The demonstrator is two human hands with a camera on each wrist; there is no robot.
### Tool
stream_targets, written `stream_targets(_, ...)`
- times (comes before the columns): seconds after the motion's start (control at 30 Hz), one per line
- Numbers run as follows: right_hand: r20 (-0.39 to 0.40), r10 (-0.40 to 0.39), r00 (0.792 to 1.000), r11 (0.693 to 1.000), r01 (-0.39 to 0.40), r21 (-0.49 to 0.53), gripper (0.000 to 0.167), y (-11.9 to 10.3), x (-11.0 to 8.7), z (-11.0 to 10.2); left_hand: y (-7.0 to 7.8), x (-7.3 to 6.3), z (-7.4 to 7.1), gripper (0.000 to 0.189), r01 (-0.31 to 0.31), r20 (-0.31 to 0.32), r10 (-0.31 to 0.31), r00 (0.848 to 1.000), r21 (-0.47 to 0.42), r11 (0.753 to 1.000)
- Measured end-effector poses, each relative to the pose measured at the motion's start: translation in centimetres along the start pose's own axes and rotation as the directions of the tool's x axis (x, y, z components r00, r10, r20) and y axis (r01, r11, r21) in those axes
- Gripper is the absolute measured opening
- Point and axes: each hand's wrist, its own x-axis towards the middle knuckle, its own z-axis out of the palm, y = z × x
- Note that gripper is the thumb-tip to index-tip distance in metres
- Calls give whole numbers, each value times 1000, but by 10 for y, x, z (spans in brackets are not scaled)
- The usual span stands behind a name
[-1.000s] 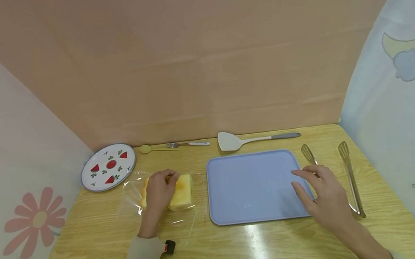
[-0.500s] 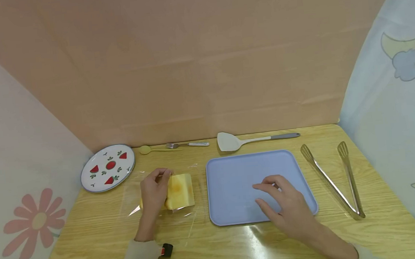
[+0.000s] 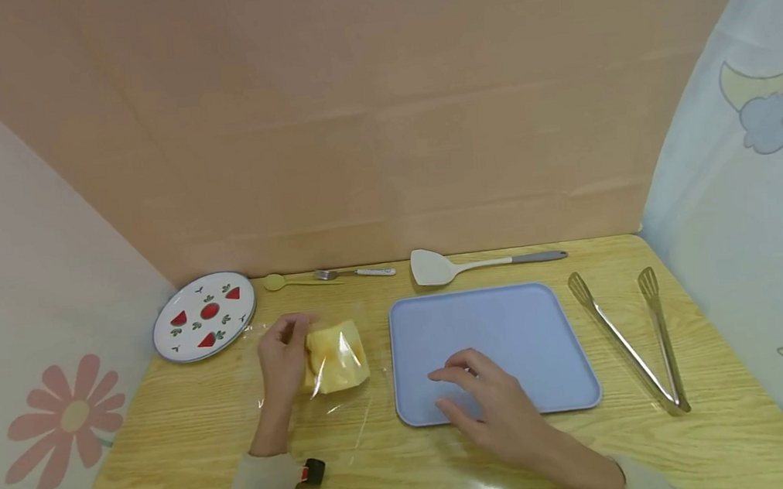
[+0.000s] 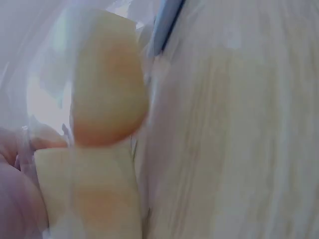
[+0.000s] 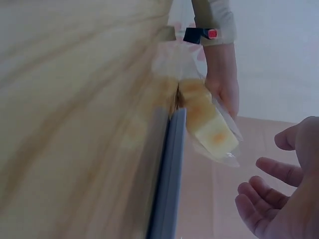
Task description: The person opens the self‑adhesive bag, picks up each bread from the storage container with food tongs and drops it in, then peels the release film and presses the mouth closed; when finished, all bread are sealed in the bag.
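My left hand [image 3: 282, 367] pinches a clear plastic bag near its upper part. Inside the bag are pieces of golden-topped bread [image 3: 340, 358], tilted in the head view. The left wrist view shows two bread pieces [image 4: 109, 84] through shiny film, with the thumb and a finger at the left edge. My right hand [image 3: 496, 406] hovers over the front edge of a light blue tray [image 3: 504, 328], fingers loosely bent and apart, holding nothing. In the right wrist view that hand [image 5: 291, 189] is apart from the bread [image 5: 212, 127], beyond the tray's edge.
Metal tongs [image 3: 627, 340] lie spread right of the tray. Behind it is a white spatula [image 3: 435, 268] with a grey handle end. A fork [image 3: 366, 272], a yellow spoon [image 3: 276, 282] and a fruit-patterned plate [image 3: 196, 324] line the back left. A brown sheet [image 3: 381, 121] stands behind.
My right hand has moved left from beside the tongs across the tray. My left hand has shifted slightly left and back, and the bagged bread has tilted.
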Motion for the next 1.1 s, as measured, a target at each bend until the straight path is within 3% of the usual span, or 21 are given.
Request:
stream_targets(0.1,47,67,997,996,-70,51,28,-7,2,6,1,2,0,27,49,-32,-54,998,-132,990)
stream_targets(0.17,74,105,992,990,-112,91,27,-12,4,11,1,3,0,25,82,-43,-96,994,-256,963)
stream_targets(0.23,101,139,985,980,-152,128,25,-16,7,15,2,4,-1,24,107,-49,-134,990,-369,923)
stream_targets(0.3,141,177,974,966,-200,163,26,-20,12,20,2,4,0,26,135,-45,-178,983,-482,865)
stream_targets(0.43,251,247,936,925,-305,226,40,-21,23,27,5,3,2,27,183,-47,-262,964,-597,781)
stream_targets(0.6,369,289,884,841,-418,344,75,-15,39,42,9,-1,7,30,216,-35,-334,942,-699,682)
stream_targets(0.8,410,392,824,716,-553,426,112,-20,61,66,19,-6,17,31,218,-41,-396,917,-782,584)
stream_targets(0.87,398,434,808,673,-585,454,118,-24,69,75,22,-8,20,31,209,-55,-412,910,-797,567)
stream_targets(0.97,352,481,803,620,-595,511,111,-28,79,88,28,-14,24,30,198,-87,-432,897,-796,572)
stream_targets(1.03,322,511,797,593,-598,539,106,-30,86,94,33,-18,26,31,191,-110,-438,892,-787,587)
stream_targets(1.1,277,531,800,586,-584,562,98,-31,92,99,38,-22,29,31,185,-138,-435,890,-762,620)
